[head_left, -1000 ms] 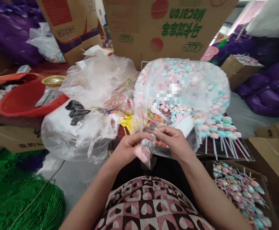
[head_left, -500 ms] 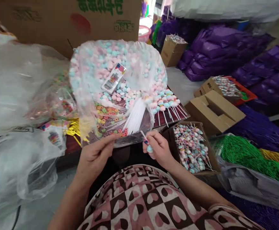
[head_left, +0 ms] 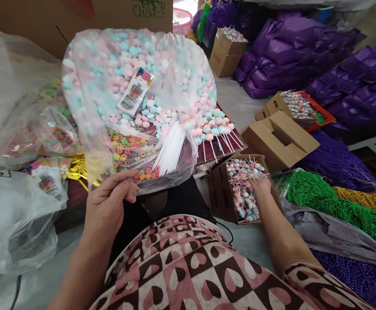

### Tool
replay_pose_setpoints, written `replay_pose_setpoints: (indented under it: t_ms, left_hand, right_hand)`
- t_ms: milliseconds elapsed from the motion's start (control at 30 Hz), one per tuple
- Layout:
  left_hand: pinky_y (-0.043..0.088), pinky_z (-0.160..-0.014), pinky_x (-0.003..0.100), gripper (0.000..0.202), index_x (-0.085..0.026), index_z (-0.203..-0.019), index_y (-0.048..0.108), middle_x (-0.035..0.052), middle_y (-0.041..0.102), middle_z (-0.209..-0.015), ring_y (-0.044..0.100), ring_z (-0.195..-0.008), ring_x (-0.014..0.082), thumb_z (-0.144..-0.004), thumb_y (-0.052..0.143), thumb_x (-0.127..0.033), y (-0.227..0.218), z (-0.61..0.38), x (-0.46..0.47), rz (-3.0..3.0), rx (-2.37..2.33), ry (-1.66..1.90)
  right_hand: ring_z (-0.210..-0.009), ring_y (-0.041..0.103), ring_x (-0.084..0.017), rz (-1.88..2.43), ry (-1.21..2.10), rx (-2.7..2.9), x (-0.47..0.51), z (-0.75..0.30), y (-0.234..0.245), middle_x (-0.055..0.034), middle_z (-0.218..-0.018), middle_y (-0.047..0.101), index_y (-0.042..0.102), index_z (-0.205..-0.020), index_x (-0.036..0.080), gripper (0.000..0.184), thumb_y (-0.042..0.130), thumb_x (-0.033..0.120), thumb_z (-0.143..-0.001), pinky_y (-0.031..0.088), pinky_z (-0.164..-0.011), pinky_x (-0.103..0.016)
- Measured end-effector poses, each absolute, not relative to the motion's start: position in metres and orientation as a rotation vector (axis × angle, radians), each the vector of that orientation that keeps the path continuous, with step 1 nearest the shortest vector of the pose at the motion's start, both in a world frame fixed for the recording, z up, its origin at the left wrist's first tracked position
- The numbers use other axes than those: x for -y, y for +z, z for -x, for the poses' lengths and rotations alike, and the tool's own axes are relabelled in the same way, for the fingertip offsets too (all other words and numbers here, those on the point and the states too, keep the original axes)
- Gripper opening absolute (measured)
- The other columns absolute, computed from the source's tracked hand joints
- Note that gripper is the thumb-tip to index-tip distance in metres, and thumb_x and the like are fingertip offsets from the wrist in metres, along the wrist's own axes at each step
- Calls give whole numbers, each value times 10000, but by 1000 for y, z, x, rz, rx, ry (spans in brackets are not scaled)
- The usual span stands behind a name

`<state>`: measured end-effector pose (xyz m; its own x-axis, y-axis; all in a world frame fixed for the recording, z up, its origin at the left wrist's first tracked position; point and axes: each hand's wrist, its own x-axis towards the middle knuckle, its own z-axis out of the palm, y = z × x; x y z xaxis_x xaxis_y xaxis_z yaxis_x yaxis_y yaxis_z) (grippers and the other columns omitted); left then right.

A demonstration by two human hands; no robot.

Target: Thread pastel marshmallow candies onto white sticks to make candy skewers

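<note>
My left hand (head_left: 113, 196) is at the front edge of a clear plastic bag (head_left: 175, 183), forefinger stretched along it and the other fingers curled in. Whatever those fingers may hold is hidden. My right hand (head_left: 261, 186) reaches into a cardboard box (head_left: 220, 193) on the right, fingers apart over wrapped candy sticks (head_left: 244, 196). On the bag lie white sticks (head_left: 170, 150) and coloured candy rings (head_left: 123, 146). Behind them are pink and blue marshmallows (head_left: 110, 56). Finished-looking marshmallow skewers (head_left: 215, 127) rest at the table's right edge.
A printed packet (head_left: 135, 91) lies on the marshmallows. Golden ties (head_left: 77, 168) and more plastic bags (head_left: 16, 215) are at the left. An open carton (head_left: 278, 140) stands behind the candy box. Green bead strings (head_left: 317, 189) and purple bundles (head_left: 294, 51) fill the right side.
My right hand has moved right and down from in front of me into the box, and the candy stick it held no longer shows in it. My left hand stays near the bag's edge.
</note>
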<state>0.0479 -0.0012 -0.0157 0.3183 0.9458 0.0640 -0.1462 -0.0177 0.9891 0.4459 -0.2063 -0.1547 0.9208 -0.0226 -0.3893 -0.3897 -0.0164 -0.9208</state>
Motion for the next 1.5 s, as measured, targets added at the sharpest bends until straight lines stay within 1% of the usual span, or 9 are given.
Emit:
replay_pose_setpoints:
  t_ms: [100, 233, 400, 667, 833, 900, 1100, 1300, 1500]
  left_hand:
    - [438, -630, 279, 186, -227, -899, 763, -67, 487, -464, 448, -470, 78, -786, 638, -149, -20, -47, 1, -1249, -878, 1088]
    - [376, -534, 232, 156, -195, -911, 747, -62, 478, -468, 445, -478, 79, -802, 638, -216, -27, -41, 6, -1194, -965, 1000]
    - [349, -530, 217, 237, -179, -969, 739, -62, 456, -493, 425, -484, 73, -859, 555, -280, -32, -38, 10, -1258, -947, 820]
    - [368, -569, 221, 327, -158, -1097, 708, -48, 466, -547, 429, -535, 88, -897, 499, -311, -29, -23, 7, -1359, -977, 797]
    - [461, -746, 253, 248, -184, -1003, 714, 24, 679, -818, 600, -756, 133, -892, 509, -270, -22, 25, -22, -1573, -1345, 1075]
    - [467, -822, 275, 241, -181, -988, 717, 54, 702, -920, 629, -858, 158, -898, 501, -239, -24, 47, -38, -1762, -1547, 1100]
    - [420, -949, 384, 293, -137, -1054, 697, 152, 666, -1051, 585, -1057, 264, -946, 442, -234, -45, 81, -88, -2244, -2063, 590]
    - [397, -922, 399, 332, -106, -1019, 672, 181, 641, -1072, 560, -1061, 303, -912, 545, -394, -57, 89, -112, -2140, -2313, 356]
    - [397, -902, 370, 209, -129, -993, 650, 151, 649, -1052, 567, -1042, 267, -906, 562, -298, -65, 95, -117, -2020, -2321, 507]
  right_hand:
    - [-939, 652, -190, 1624, 370, -407, 197, -439, -168, -79, -1152, 637, 595, -1196, 157, 311, 595, 341, -946, 574, -785, -381]
    - [-650, 642, -117, 1627, 541, -294, 183, -389, -177, -3, -786, 656, 619, -962, 139, 156, 653, 266, -878, 555, -608, -264]
    - [-499, 588, -130, 1594, 774, 1, 169, -320, -143, 9, -602, 658, 676, -883, 167, 331, 802, 327, -621, 504, -488, -249]
    - [-595, 601, -173, 1629, 1026, 898, 134, -245, -66, -12, -615, 652, 764, -920, 247, 253, 717, 437, -760, 519, -630, -297]
    - [-594, 593, -167, 1508, 1049, 950, 101, -214, -68, -5, -622, 638, 754, -982, 250, 249, 688, 420, -811, 521, -653, -298]
    - [-583, 592, -165, 1463, 1098, 979, 91, -201, -68, -2, -608, 634, 750, -990, 240, 259, 678, 423, -821, 524, -642, -294]
    - [-577, 611, -157, 1440, 1238, 1164, 85, -172, -56, -3, -605, 647, 750, -951, 234, 267, 640, 456, -851, 537, -637, -263]
    - [-561, 618, -165, 1499, 1231, 1152, 89, -171, -58, -7, -595, 645, 756, -926, 230, 324, 640, 517, -830, 547, -612, -257]
    - [-566, 620, -171, 1509, 1229, 1109, 90, -175, -74, -13, -595, 644, 750, -956, 213, 344, 642, 514, -828, 555, -621, -269]
